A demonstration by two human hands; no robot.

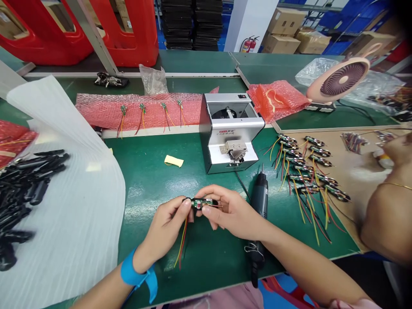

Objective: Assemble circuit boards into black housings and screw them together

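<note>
Between my two hands is a small circuit board assembly in a black housing, with red and yellow wires hanging down from its left end. My left hand pinches that left end between thumb and fingers and wears a blue wrist strap. The right end is gripped by my right hand, thumb in front and fingers behind. Just right of my right hand lies a black electric screwdriver, its bit pointing away from me. Beyond my hands stands a grey screw feeder machine.
Several wired board assemblies lie at the right beside a co-worker's arm. Small boards rest on pink bubble wrap at the back. Black housings cover white foam sheet at left. A yellow tape piece and pink fan are also there.
</note>
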